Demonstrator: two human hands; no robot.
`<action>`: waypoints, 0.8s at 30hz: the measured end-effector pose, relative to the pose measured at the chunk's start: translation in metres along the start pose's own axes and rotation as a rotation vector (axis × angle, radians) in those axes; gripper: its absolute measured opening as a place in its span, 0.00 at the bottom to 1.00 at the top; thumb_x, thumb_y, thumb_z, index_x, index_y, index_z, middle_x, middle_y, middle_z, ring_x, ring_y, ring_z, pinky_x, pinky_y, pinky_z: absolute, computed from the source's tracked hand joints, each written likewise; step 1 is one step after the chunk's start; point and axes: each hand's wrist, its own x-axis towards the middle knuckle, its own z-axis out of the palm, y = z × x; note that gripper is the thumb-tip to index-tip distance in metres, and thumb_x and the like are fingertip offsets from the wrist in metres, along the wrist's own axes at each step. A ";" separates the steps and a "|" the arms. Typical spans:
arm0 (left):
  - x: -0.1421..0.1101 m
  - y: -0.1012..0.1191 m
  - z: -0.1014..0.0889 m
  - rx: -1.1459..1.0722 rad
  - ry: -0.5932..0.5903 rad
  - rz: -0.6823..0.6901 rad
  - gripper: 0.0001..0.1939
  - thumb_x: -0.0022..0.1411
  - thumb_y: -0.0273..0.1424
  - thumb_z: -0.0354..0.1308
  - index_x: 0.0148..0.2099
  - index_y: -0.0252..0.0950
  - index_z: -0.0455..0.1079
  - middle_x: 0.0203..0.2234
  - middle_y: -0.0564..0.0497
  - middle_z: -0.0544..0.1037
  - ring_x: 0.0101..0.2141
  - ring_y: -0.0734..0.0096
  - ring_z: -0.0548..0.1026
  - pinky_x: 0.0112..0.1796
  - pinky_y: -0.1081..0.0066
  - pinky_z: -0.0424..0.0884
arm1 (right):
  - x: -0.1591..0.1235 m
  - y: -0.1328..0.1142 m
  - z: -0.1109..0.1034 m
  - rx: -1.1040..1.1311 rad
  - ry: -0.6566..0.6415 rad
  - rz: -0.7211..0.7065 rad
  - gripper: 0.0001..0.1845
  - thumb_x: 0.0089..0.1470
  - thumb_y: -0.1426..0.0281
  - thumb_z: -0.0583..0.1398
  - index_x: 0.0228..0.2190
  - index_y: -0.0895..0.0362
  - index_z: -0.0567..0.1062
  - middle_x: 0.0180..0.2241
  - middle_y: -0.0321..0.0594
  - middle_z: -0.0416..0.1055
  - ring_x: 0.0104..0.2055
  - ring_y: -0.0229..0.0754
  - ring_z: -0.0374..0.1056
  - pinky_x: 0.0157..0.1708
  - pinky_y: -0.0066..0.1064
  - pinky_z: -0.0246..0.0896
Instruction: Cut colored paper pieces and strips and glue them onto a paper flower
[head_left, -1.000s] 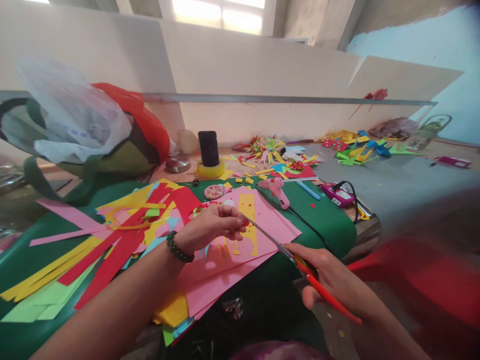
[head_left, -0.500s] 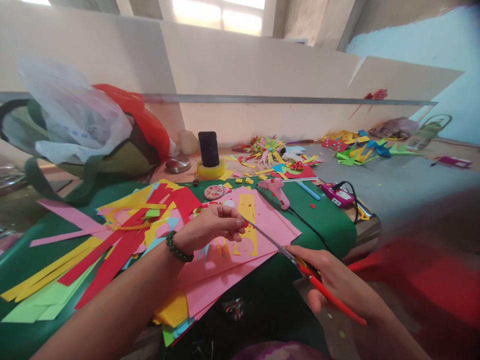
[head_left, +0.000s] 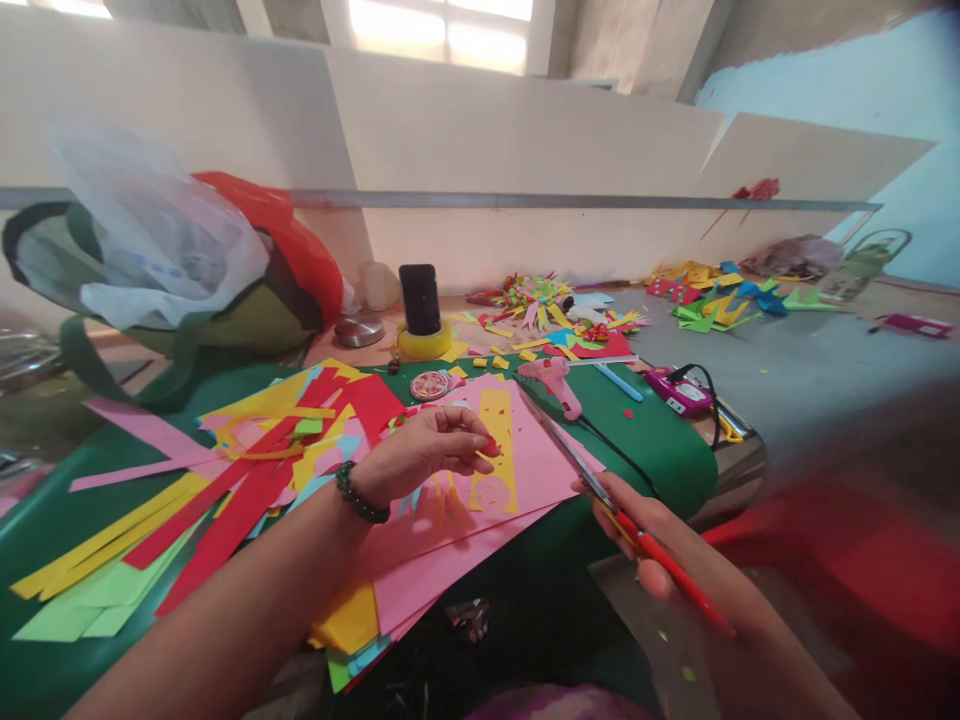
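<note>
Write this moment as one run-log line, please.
left hand: pinching red piece | right hand: holding scissors, blades clear of piece | pink sheets: below left hand | glue gun: beside sheets

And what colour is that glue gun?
The glue gun is pink; the head view shows it best.

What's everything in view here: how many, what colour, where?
scissors: one, red-handled, in right hand
small piece: one, red, in left hand
paper sheets: several, pink, centre
cut strip: one, yellow, on paper sheets
paper strips: many, mixed colours, left
glue gun: one, pink, centre
mat: one, green, under paper sheets
phone: one, dark, at yellow roll
disc: one, silver, left of phone
boxes: two, purple, right
bag: one, green, left
scraps: many, mixed colours, back
bottle: one, greenish, far right
bracelet: one, green, left wrist
left hand: one, bare, centre
right hand: one, bare, right
</note>
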 end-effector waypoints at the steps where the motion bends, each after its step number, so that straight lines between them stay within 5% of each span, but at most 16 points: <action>1: 0.000 0.000 0.000 -0.022 0.009 0.006 0.20 0.41 0.37 0.76 0.31 0.34 0.70 0.30 0.50 0.80 0.28 0.73 0.78 0.31 0.76 0.70 | 0.000 0.001 0.001 0.013 0.003 -0.009 0.57 0.37 0.26 0.43 0.51 0.57 0.69 0.25 0.36 0.61 0.25 0.40 0.55 0.25 0.30 0.55; 7: -0.002 0.001 0.005 -0.074 0.060 0.068 0.17 0.42 0.34 0.75 0.29 0.33 0.71 0.24 0.56 0.74 0.24 0.80 0.72 0.29 0.77 0.67 | 0.006 -0.012 0.013 0.046 -0.080 -0.008 0.57 0.37 0.26 0.37 0.47 0.59 0.67 0.24 0.32 0.59 0.22 0.36 0.51 0.21 0.28 0.48; 24: -0.003 0.000 0.007 -0.073 0.053 0.077 0.19 0.40 0.35 0.76 0.29 0.32 0.72 0.23 0.55 0.75 0.24 0.79 0.74 0.29 0.77 0.69 | 0.012 -0.017 0.026 0.022 -0.087 -0.028 0.53 0.39 0.27 0.38 0.42 0.58 0.67 0.23 0.31 0.59 0.23 0.35 0.51 0.22 0.28 0.43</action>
